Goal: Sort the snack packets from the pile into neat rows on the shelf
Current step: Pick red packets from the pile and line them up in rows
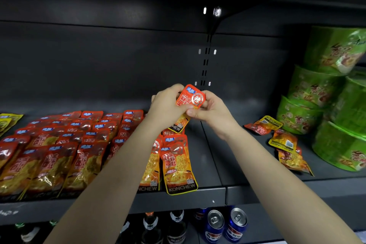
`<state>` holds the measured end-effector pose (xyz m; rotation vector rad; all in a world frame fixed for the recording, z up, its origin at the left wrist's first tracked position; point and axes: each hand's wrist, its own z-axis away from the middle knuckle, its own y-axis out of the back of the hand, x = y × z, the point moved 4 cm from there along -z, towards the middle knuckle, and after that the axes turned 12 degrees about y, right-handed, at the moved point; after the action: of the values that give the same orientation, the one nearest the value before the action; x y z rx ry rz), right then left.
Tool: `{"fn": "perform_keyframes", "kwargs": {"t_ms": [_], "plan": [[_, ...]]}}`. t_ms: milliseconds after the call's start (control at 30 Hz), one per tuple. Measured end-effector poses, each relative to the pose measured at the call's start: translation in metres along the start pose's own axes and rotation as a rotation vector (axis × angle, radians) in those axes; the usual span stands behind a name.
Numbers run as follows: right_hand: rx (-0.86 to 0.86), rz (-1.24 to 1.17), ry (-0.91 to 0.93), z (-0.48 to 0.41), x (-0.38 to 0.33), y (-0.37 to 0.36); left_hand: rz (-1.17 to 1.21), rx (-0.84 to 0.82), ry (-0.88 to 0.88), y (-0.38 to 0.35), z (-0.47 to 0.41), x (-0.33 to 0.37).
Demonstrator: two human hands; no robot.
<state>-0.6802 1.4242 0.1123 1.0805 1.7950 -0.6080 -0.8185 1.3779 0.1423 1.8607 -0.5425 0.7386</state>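
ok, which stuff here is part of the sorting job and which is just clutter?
Job:
left hand and right hand, both holding an orange packet
sorted packet rows
loose packet pile
shelf

Not job:
green noodle bowls
cans and bottles below

Dark metal back panel (99,55), slotted upright (205,65), prob. dim overhead light

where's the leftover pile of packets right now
In the head view the pile lies on the right side of the shelf, against the stacked green bowls, right of both hands.
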Motion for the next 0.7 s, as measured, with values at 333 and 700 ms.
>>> {"fn": "perform_keyframes", "kwargs": {"t_ms": [333,700], "plan": [[0.102,0.108,-0.013,-0.018,0.002,0.029,-0.054,0.028,-0.011,-0.008,-0.014,-0.005],[0.097,0.349,-0.204,-0.024,0.045,0.047,-0.487,0.087,-0.033,-0.011,-0.02,-0.033]]}}
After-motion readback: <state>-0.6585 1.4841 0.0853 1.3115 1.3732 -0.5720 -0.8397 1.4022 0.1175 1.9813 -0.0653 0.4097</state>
